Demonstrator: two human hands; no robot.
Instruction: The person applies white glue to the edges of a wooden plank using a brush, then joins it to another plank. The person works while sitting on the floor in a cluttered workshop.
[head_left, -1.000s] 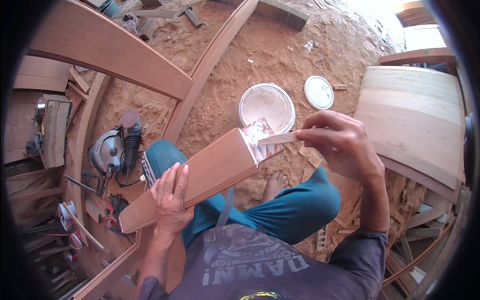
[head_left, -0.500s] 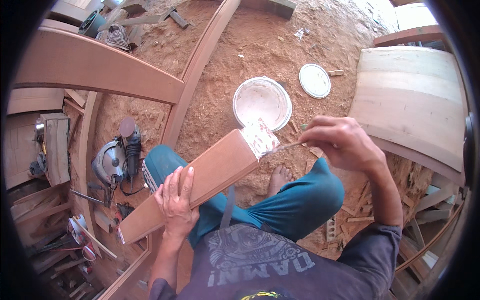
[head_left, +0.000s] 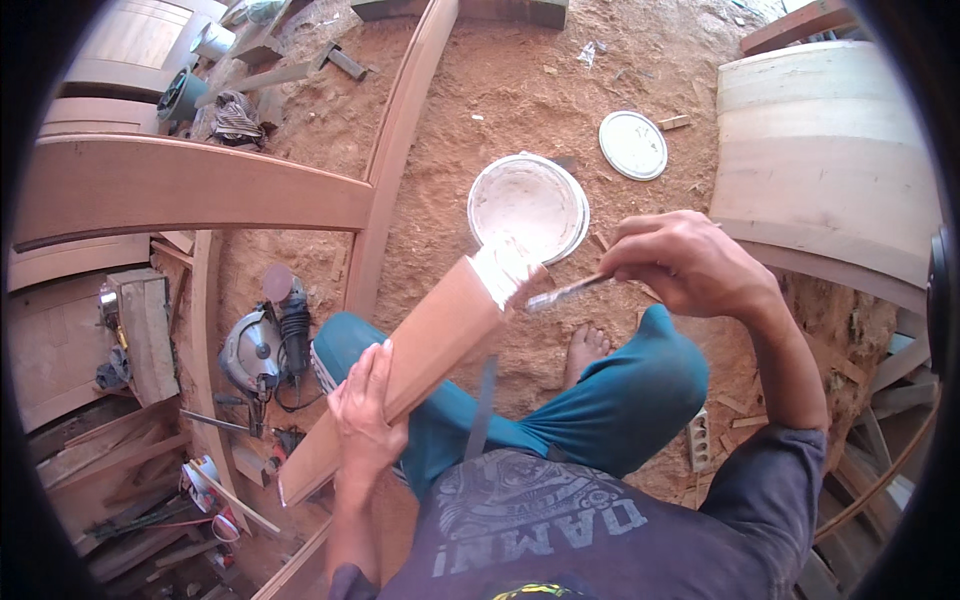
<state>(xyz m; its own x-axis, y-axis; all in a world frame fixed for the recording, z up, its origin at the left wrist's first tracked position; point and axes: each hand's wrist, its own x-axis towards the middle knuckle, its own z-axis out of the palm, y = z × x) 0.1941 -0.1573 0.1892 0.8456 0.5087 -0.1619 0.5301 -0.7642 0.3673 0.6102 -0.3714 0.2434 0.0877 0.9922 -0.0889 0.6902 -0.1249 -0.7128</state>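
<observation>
The left hand grips the board, fingers laid across its upper face, thumb hidden. The board slants from below the left hand up toward the right hand, passing over the left leg. White paste coats its upper end, between the hands. The right hand pinches a stick between thumb and fingers; the whitened tip points left, just beside the coated end, though contact cannot be told. A bucket, white inside, stands on the ground ahead and left of the right hand; a lid lies farther ahead. Ahead and left of the left hand, a saw sits beside a grinder.
</observation>
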